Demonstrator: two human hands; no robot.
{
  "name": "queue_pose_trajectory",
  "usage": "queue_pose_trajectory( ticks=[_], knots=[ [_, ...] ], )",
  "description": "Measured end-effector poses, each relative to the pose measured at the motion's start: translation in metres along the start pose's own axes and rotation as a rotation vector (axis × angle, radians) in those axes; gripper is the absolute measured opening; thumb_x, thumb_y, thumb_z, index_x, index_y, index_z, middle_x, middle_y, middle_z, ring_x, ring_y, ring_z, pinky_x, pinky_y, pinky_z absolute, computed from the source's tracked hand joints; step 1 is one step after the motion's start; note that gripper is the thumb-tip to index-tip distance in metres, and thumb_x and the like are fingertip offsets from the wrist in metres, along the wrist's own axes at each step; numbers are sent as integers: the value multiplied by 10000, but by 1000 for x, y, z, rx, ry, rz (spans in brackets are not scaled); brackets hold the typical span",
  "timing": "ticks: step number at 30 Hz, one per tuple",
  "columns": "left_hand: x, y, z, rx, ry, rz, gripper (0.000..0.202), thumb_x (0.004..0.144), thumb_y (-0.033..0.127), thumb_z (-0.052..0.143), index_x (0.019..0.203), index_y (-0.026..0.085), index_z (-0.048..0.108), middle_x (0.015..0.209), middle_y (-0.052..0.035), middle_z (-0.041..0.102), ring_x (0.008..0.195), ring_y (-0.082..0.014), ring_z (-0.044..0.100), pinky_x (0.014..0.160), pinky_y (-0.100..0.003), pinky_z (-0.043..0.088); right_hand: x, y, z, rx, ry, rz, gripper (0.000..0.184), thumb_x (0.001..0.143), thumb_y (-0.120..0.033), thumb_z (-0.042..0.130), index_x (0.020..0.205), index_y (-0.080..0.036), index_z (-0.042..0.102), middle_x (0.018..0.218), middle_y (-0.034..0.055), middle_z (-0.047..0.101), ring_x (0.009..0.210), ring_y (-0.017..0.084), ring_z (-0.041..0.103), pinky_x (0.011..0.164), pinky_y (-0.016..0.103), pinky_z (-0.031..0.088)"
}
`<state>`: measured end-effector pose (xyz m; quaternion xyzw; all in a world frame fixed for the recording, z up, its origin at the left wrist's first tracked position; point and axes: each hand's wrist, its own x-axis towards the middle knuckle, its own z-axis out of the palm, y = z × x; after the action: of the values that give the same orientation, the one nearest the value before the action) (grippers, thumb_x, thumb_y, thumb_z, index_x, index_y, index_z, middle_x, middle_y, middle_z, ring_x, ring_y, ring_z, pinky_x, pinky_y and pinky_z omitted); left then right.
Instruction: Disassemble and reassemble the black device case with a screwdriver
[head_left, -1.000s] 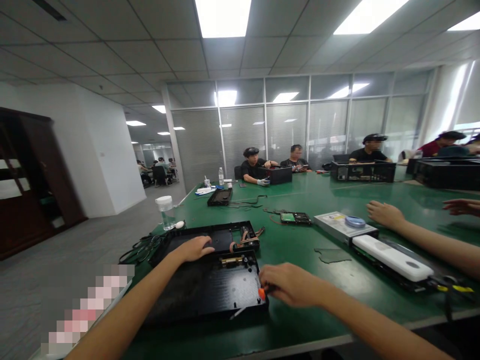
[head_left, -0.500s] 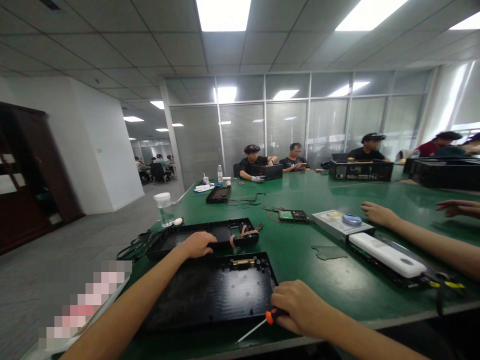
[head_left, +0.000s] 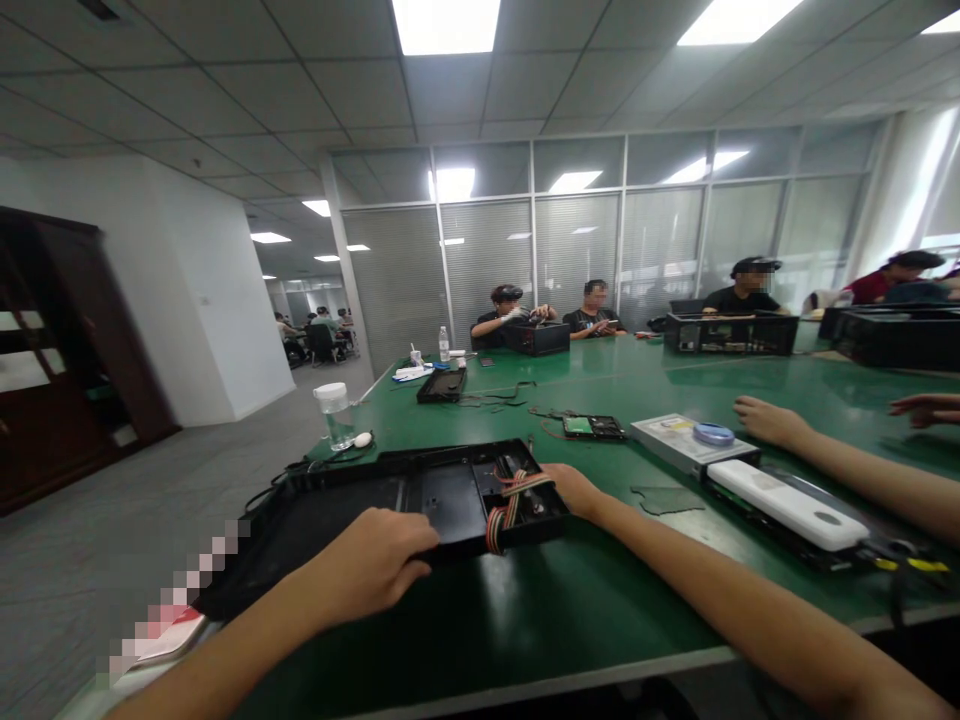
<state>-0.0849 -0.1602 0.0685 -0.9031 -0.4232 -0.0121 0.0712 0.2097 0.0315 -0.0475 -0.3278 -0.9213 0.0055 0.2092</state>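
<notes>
A shallow black metal casing [head_left: 444, 508] with a striped ribbon cable [head_left: 517, 492] at its right end is in front of me, tilted a little. My left hand [head_left: 382, 560] grips its front edge, fingers curled over the wall and thumb below. At the right end, my right hand [head_left: 574, 490] is closed around the casing's edge, its fingertips partly hidden behind the wall. The dark surface stretches left past my forearm, and I cannot tell whether a second panel lies there. The screwdriver is not visible.
To the right lie a grey metal drive [head_left: 675, 440] with a blue roll [head_left: 712, 433], a white device [head_left: 787, 503] and another person's arm [head_left: 832, 460]. A circuit board [head_left: 581, 426] and a clear jar [head_left: 335, 420] stand farther back. People sit across the green table [head_left: 622, 380].
The ribbon-cable casing has come nearer and to the right. My right hand has left the screwdriver and now holds the casing's right end. The shiny panel is gone from the front.
</notes>
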Motion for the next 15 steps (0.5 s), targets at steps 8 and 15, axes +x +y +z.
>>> queue_pose_trajectory(
  ticks=[8,15],
  knots=[
    [-18,23,31,-110,-80,-33,60,800,244,524,812,197,560,855,-9,596,769,-158,556,679,-238,379,-32,85,-24,-131,147,41,379,812,-302,448,1170,-198,513,1113,88,582,990,199,539,847,299,393],
    [3,3,44,-127,-197,17,144,771,337,565,809,212,626,805,-19,632,781,-183,576,687,-252,403,-32,87,-18,146,287,397,436,837,-479,345,724,-142,598,584,31,594,531,148,536,573,249,400]
  ],
)
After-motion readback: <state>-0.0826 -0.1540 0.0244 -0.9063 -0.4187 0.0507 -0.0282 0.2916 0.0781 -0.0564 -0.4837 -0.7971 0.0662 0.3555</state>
